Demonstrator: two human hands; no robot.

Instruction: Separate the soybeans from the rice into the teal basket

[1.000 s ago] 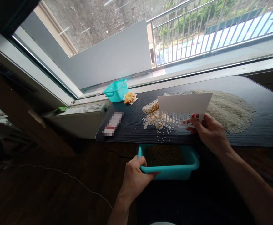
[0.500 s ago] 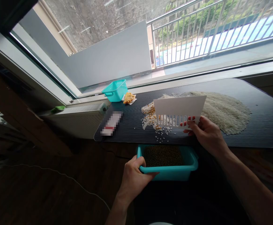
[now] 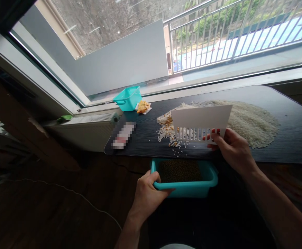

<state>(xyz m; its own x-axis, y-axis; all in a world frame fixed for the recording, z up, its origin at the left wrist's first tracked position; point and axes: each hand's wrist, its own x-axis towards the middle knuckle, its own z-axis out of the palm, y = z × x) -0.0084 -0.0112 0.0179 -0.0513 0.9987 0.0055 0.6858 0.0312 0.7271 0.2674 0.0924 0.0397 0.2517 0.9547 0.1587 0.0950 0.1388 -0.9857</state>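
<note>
My left hand [image 3: 149, 193] grips the left end of a turquoise plastic bin [image 3: 189, 189], thumb over the rim. Small brownish-yellow beans [image 3: 179, 171] fill its bottom, and it sits just below the table's front edge. In my right hand [image 3: 231, 147] is a white slotted card [image 3: 201, 116], held upright by its lower right corner, its slots along the bottom. Behind and left of the card lies a scatter of white rice mixed with yellow grains [image 3: 166, 128]. A large heap of white rice [image 3: 254, 122] spreads to the right, partly hidden by the card.
A second turquoise bin [image 3: 128, 98] stands at the table's back left corner, beside a crumpled yellow-orange item [image 3: 143, 107] on white paper. A blurred-out flat object [image 3: 123, 135] lies near the dark table's [image 3: 145, 148] left edge. Beyond are a radiator [image 3: 93, 121] and the window.
The white slotted card and my right hand have shifted slightly to the right. My left hand keeps its hold on the bin, and the view has tilted a little.
</note>
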